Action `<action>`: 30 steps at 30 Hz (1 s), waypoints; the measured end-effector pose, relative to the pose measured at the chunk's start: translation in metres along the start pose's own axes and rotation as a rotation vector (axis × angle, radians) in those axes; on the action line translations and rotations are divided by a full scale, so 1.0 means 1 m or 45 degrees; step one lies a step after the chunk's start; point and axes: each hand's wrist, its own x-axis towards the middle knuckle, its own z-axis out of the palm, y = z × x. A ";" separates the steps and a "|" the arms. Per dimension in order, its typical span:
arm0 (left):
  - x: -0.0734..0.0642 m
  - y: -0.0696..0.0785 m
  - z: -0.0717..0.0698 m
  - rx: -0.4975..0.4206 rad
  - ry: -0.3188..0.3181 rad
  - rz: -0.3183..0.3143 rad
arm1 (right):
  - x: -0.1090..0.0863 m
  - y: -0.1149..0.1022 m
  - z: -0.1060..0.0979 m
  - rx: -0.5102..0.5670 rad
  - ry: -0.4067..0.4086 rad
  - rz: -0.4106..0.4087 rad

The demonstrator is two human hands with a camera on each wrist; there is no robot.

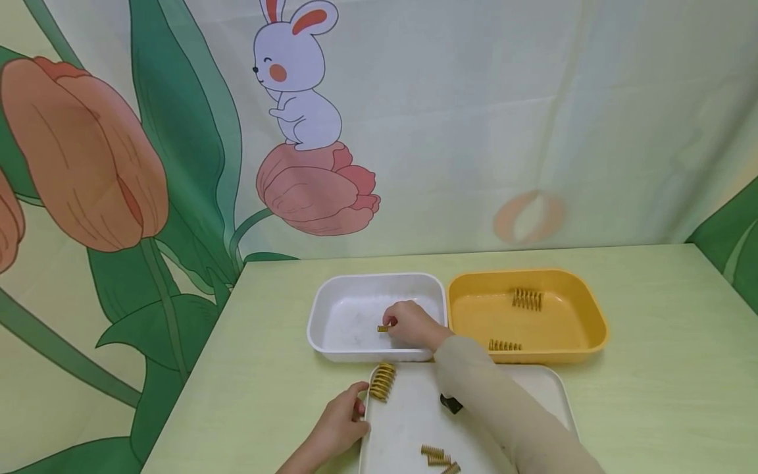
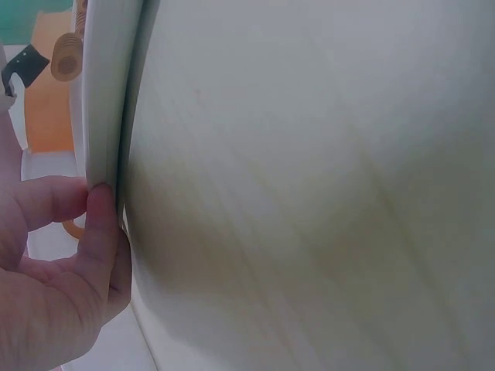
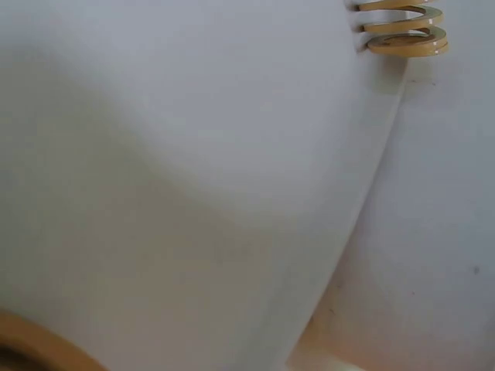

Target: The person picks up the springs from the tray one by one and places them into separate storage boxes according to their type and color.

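Inside the white bin (image 1: 316, 329), my right hand (image 1: 411, 322) pinches a small yellow coil spring (image 1: 383, 328) between thumb and fingers. My left hand (image 1: 340, 421) grips the left rim of the white tray (image 1: 405, 421); in the left wrist view, its thumb and fingers (image 2: 100, 224) hold the tray edge. Just above that hand, a large yellow spring (image 1: 382, 382) lies at the tray's upper left corner. The right wrist view also shows a large spring (image 3: 406, 35) at the top. Several small springs (image 1: 439, 460) lie near the tray's bottom edge.
Right of the white bin stands a yellow bin (image 1: 595, 329), with one spring (image 1: 527, 299) at its back and another spring (image 1: 505, 345) by its front wall. A black object (image 1: 451, 403) on the tray is partly behind the right sleeve (image 1: 503, 401). A printed curtain (image 1: 444, 131) hangs behind the table (image 1: 254, 349).
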 end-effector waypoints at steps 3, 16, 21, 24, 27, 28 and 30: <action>0.000 0.000 0.000 0.004 0.004 0.004 | 0.001 0.000 0.001 0.019 -0.020 0.031; -0.003 0.004 -0.001 -0.039 -0.003 0.015 | 0.000 0.000 0.003 -0.034 -0.048 0.069; -0.003 0.003 -0.002 -0.046 0.000 0.018 | 0.000 -0.001 0.003 -0.047 -0.042 0.080; -0.003 0.003 -0.001 -0.041 0.003 0.023 | 0.000 -0.001 0.003 -0.055 -0.044 0.086; -0.003 0.002 -0.001 -0.034 0.002 0.024 | 0.000 0.000 0.004 -0.059 -0.037 0.078; -0.003 0.002 -0.001 -0.032 0.002 0.025 | 0.000 0.001 0.004 -0.064 -0.034 0.073; -0.003 0.001 -0.001 -0.029 -0.001 0.023 | 0.001 0.002 0.005 -0.077 -0.026 0.058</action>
